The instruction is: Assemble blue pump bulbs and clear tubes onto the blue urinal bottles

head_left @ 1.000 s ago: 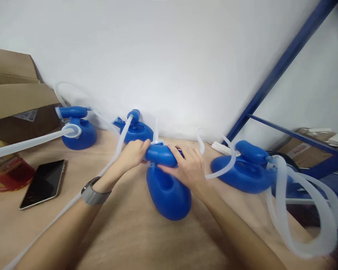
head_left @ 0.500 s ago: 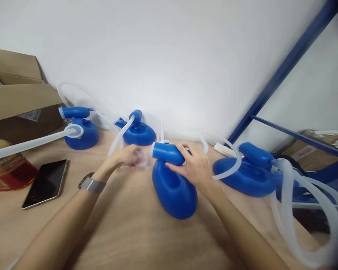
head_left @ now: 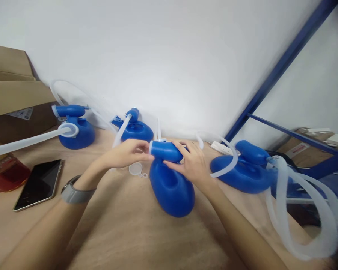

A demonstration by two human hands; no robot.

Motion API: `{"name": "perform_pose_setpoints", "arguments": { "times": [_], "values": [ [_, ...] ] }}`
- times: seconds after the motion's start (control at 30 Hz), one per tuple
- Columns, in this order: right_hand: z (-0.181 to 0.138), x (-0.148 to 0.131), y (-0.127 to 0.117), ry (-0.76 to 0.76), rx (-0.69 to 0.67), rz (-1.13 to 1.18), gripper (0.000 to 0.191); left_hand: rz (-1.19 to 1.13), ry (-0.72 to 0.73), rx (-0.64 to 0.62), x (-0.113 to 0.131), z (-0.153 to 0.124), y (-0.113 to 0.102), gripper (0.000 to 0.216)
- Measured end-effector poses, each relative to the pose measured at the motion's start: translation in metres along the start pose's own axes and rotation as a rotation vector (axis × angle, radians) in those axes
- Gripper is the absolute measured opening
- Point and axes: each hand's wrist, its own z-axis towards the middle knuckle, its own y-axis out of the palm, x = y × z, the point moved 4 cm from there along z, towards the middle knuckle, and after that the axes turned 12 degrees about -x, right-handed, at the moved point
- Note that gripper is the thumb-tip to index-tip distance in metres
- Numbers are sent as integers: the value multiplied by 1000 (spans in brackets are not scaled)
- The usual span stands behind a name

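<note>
A blue plastic urinal bottle (head_left: 171, 191) lies on the wooden table in front of me, its wide curved neck pointing left. My right hand (head_left: 193, 163) is closed around the back of that neck, thumb below and fingers over the top. At the mouth, my left hand (head_left: 131, 153) pinches the pale collar (head_left: 151, 147) between thumb and fingers; the fingertips are partly hidden behind it. Just under the left hand, a clear round cap (head_left: 135, 168) with a small loop lies flat on the table.
More blue bottles with white hoses stand at the left (head_left: 77, 135), at the back (head_left: 138, 131) and at the right (head_left: 242, 174). A phone (head_left: 38, 185), a red-filled jar (head_left: 8, 172) and a cardboard box (head_left: 22, 97) are on the left. A power strip (head_left: 221, 148) lies by the wall; a blue metal frame (head_left: 281, 71) rises right.
My left hand has let go of the clear cap, which now rests on the table, and has moved right onto the bottle's collar. The right hand keeps its hold on the neck.
</note>
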Motion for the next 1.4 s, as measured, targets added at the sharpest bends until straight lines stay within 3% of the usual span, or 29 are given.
{"name": "perform_pose_setpoints", "arguments": {
  "times": [0.1, 0.23, 0.47, 0.57, 0.67, 0.73, 0.83, 0.9, 1.0, 1.1, 1.2, 1.27, 1.4],
  "values": [
    [0, 3, -2, -26, -2, 27, 66, 70, 48, 35, 1, 1, 1, 39],
    [1, 6, -4, -111, -69, 10, 67, 64, 80, -129, -8, -1, 0, 39],
    [0, 10, -2, -63, -60, 27, 71, 392, -372, -275, -56, 6, 16, 12],
    [0, 10, -1, -67, -74, 48, 71, 411, -418, -297, -73, 8, 21, 7],
    [0, 10, -2, -58, -101, 46, 74, 416, -429, -309, -77, 6, 18, 26],
    [0, 10, -3, -58, -94, 61, 77, 362, -350, -244, -67, 4, 14, 49],
    [-1, 6, -3, -104, -29, 99, 80, 157, -87, -81, -31, 3, 12, 89],
    [-2, 1, -2, -153, 5, 140, 81, 89, 30, 2, -6, 1, 14, 101],
    [-3, -6, -1, -193, 6, 247, 86, 208, 69, 15, 19, 0, 19, 89],
    [-3, -8, -5, -147, 39, 321, 86, 323, 28, -16, 22, -1, 18, 80],
    [-3, -1, -14, -35, 145, 364, 54, 320, -35, -33, 18, -6, 8, 81],
    [-2, 5, -16, 33, 123, 408, 33, 329, -57, -40, 19, -11, 1, 80],
    [1, 5, -17, -90, 41, 363, 19, 401, -67, -7, 34, -23, -5, 77]
  ]
}}
